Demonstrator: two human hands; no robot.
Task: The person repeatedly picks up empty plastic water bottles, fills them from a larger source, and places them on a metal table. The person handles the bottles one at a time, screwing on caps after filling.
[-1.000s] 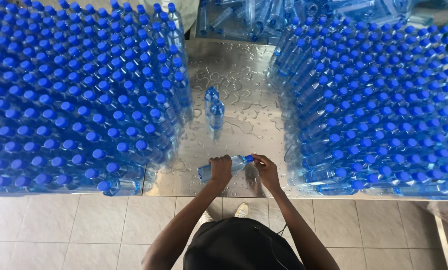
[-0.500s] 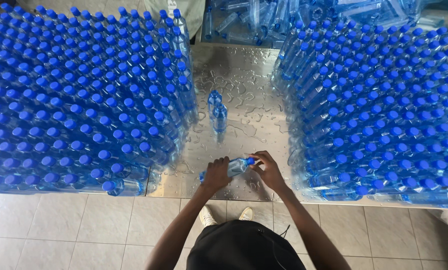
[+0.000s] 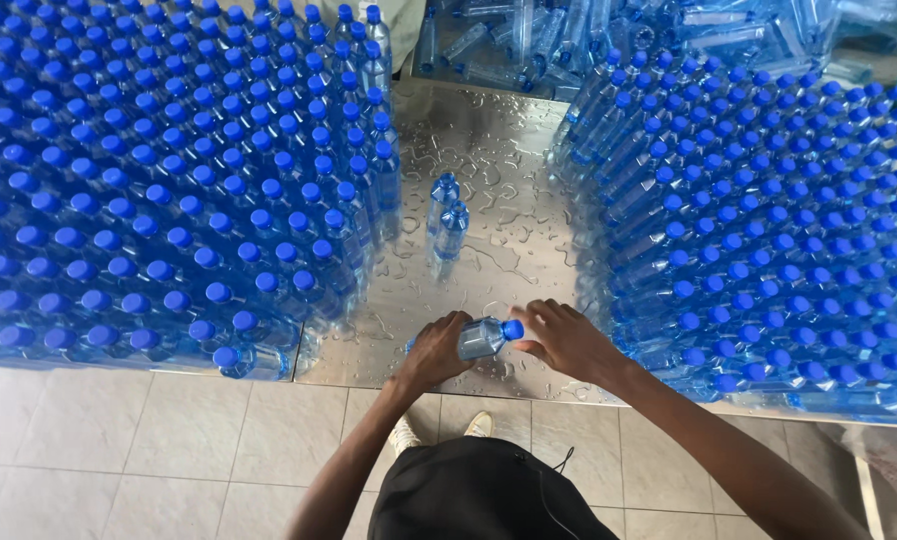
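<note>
Left hand [image 3: 437, 352] clenched around the lying bottle [image 3: 484, 338], long axis pointing right (cap toward right hand [image 3: 567, 340], fingers loose beside it) over wet surface [image 3: 509, 150]

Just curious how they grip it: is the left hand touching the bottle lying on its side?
Touching. The head view shows the left hand wrapped around the bottle, with no gap between them.
</note>
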